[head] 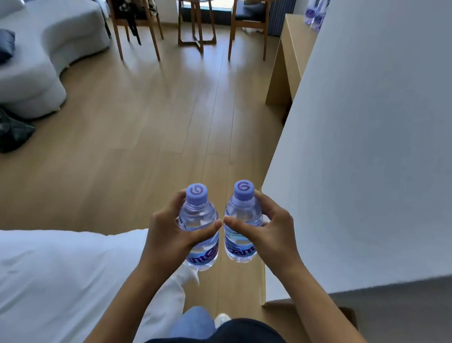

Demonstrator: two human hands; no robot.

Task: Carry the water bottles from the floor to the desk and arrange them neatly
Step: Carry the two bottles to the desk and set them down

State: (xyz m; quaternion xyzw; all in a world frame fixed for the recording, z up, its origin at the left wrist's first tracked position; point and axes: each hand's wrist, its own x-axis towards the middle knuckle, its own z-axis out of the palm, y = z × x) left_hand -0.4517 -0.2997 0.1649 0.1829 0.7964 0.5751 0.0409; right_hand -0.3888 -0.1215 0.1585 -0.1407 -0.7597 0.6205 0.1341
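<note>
I hold two clear water bottles with purple caps upright in front of me, side by side above the wooden floor. My left hand (pixel 173 228) grips the left bottle (pixel 199 209) around its upper body. My right hand (pixel 267 228) grips the right bottle (pixel 242 207) the same way. The bottles stand a little apart, thumbs nearly touching between them. Far ahead on the right, the wooden desk (pixel 289 57) carries two more bottles (pixel 317 14), partly hidden by the white wall.
A white wall corner (pixel 357 143) juts in on the right. A white bed (pixel 48 279) lies at lower left, a grey sofa (pixel 40 48) at upper left with dark clothing on the floor. Two wooden chairs and a round table (pixel 194 9) stand by the window.
</note>
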